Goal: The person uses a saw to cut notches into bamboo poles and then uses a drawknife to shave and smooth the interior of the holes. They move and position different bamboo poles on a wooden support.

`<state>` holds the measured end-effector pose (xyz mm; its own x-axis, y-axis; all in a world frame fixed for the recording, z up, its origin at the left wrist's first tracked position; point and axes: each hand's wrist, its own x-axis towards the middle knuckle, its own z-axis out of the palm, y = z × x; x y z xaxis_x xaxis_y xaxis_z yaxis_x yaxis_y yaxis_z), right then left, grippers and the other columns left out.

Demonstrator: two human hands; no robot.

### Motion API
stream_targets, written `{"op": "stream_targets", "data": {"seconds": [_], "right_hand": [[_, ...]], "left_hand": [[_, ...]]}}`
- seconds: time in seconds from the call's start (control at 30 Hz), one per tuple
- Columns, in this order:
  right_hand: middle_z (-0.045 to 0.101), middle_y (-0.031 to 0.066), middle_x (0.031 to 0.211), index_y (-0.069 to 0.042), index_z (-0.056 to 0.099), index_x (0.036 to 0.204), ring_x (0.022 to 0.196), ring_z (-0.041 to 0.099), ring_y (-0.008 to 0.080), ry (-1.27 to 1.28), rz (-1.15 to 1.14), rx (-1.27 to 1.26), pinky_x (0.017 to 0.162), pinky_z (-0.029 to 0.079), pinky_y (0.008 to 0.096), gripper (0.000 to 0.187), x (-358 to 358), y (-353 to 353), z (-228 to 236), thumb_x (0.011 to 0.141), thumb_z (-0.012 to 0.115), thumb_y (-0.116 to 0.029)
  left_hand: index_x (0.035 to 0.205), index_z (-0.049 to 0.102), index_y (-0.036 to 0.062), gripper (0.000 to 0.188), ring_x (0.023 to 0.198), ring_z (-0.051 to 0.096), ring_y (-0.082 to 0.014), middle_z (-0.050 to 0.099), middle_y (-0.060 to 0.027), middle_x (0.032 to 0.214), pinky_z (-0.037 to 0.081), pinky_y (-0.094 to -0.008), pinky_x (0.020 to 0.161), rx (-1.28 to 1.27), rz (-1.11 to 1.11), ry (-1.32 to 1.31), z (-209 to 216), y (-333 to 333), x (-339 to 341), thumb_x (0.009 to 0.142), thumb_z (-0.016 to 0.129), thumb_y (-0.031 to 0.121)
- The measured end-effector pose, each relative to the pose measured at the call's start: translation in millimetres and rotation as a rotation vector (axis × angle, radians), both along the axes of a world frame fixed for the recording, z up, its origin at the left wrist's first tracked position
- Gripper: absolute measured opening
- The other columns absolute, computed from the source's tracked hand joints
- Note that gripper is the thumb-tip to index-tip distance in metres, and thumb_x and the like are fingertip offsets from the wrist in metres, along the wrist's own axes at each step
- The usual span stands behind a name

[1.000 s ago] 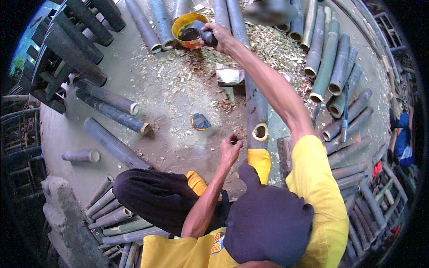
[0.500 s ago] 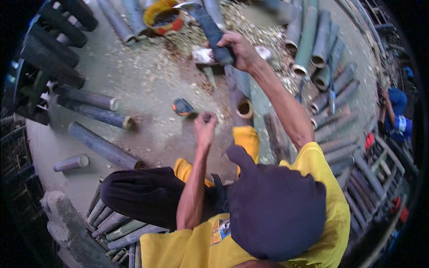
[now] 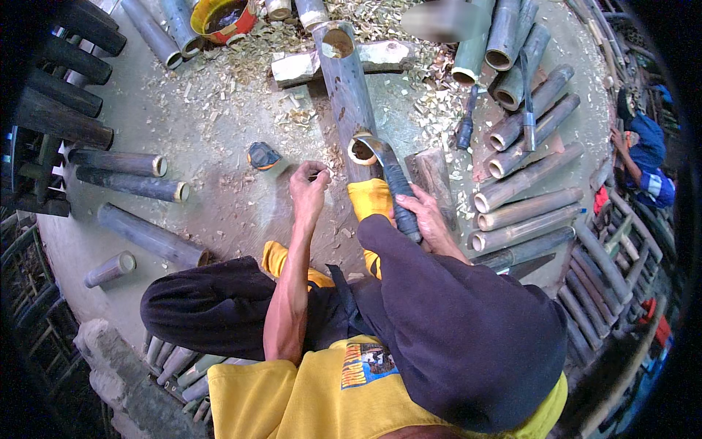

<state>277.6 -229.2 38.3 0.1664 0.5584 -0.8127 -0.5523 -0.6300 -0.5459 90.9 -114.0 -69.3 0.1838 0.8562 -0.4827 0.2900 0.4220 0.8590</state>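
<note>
My right hand [image 3: 431, 219] is closed round the dark wrapped handle of a curved knife [image 3: 395, 175]. Its hooked blade lies at the pale-rimmed opening near the close end of a grey bamboo tube [image 3: 347, 95]. That tube slopes away between my legs, its far part lying across a whitish block [image 3: 296, 69]. My left hand [image 3: 308, 189] hovers left of the tube with fingers curled together; whatever they may hold cannot be made out. Beyond it, a small round blue-and-orange object like a tape measure [image 3: 263, 156] lies on the floor.
Bamboo tubes lie on the left [image 3: 150, 234] and right [image 3: 530, 208]. A yellow-and-red bucket [image 3: 223, 20] with dark contents stands far off among pale shavings. A short dark log [image 3: 435, 183] lies right of the tube; farther right is a long-handled tool [image 3: 528, 102]. Another person [image 3: 643, 157] is at the right edge.
My right hand has brought the knife down from high over the block to the tube's near opening. My left hand has shifted slightly left; its fingers remain curled. The view has shifted too.
</note>
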Motion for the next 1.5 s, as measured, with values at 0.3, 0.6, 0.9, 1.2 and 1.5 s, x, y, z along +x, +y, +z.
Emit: {"op": "stream_targets", "data": {"seconds": [0.3,0.6,0.9,1.2,1.5], "right_hand": [[0.060,0.0064,0.081,0.005,0.048,0.115,0.065,0.057,0.0097,-0.099,0.023,0.105,0.058,0.046,0.0215,0.041,-9.7,-6.6,-23.1,0.080,0.062,-0.012],[0.061,0.0126,0.094,0.008,0.049,0.111,0.080,0.059,0.0138,-0.267,0.101,0.101,0.071,0.047,0.0247,0.043,-7.7,-24.3,-48.1,0.080,0.064,-0.017],[0.058,0.0067,0.067,0.004,0.051,0.105,0.049,0.056,0.0134,-0.140,0.059,0.076,0.042,0.045,0.0275,0.035,3.2,-13.3,-32.0,0.081,0.064,-0.017],[0.061,0.0084,0.075,0.008,0.051,0.110,0.053,0.058,0.0131,-0.333,0.182,0.159,0.045,0.046,0.0271,0.043,-3.6,-11.4,-39.3,0.079,0.065,-0.018],[0.058,0.0067,0.067,0.003,0.051,0.109,0.043,0.054,0.0133,-0.159,0.056,0.036,0.038,0.043,0.0268,0.036,17.4,-23.3,-24.0,0.080,0.063,-0.016]], "left_hand": [[0.088,0.058,0.0010,0.013,0.068,0.060,-0.0140,0.060,-0.0054,0.077,0.050,-0.0256,0.060,-0.021,0.010,-0.006,-3.5,-2.0,-5.2,0.076,0.058,0.007],[0.087,0.058,0.0009,0.013,0.069,0.059,-0.0135,0.060,-0.0052,0.078,0.049,-0.0252,0.061,-0.032,-0.024,0.055,-5.5,-3.8,-2.0,0.075,0.058,0.007],[0.088,0.058,0.0001,0.014,0.067,0.060,-0.0139,0.060,-0.0061,0.078,0.049,-0.0253,0.059,-0.034,-0.014,0.054,0.6,-5.2,1.3,0.075,0.058,0.007],[0.088,0.059,-0.0002,0.015,0.067,0.060,-0.0138,0.061,-0.0072,0.078,0.049,-0.0251,0.059,-0.028,-0.037,0.048,-1.8,-8.2,3.7,0.075,0.058,0.007],[0.087,0.058,-0.0003,0.014,0.068,0.059,-0.0132,0.060,-0.0062,0.077,0.049,-0.0249,0.059,-0.033,-0.043,0.052,-0.4,-8.4,4.3,0.075,0.057,0.006]]}}
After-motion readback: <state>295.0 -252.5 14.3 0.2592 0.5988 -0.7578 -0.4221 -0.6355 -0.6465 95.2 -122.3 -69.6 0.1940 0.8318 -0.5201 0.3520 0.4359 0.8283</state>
